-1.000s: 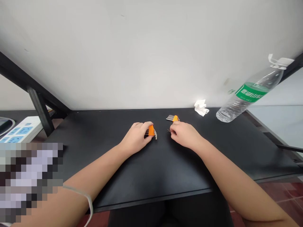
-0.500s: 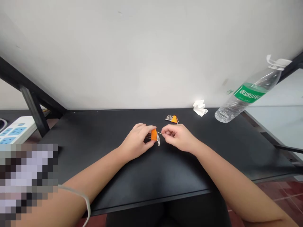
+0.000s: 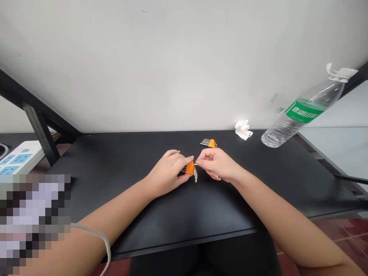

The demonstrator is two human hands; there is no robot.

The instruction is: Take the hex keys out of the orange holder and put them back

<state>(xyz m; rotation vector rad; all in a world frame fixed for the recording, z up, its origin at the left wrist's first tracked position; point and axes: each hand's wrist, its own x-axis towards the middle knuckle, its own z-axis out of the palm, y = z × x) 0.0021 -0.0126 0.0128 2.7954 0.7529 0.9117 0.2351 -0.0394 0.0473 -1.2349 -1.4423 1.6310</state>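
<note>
My left hand (image 3: pixel 169 170) grips an orange hex key holder (image 3: pixel 190 168) between thumb and fingers, low over the black table. Several short silver key ends stick out of its right side, bent downward; the long ends are partly hidden by my palm. From the right, my right hand (image 3: pixel 216 164) pinches a thin silver hex key (image 3: pixel 196 164) close to the holder's upper edge. Its far end meets the holder, but how deep it sits I cannot tell. Behind my right hand lies a second orange hex key set (image 3: pixel 212 143), with several keys in it.
A crumpled white tissue (image 3: pixel 243 129) lies against the wall at the back. Right of it stands a large clear bottle (image 3: pixel 299 113) with a green label. At the left are a white power strip (image 3: pixel 27 153) and a black metal frame post (image 3: pixel 41 132).
My left hand has shifted the holder slightly right and down. The gap between holder and right hand has narrowed, with less of the pinched key showing.
</note>
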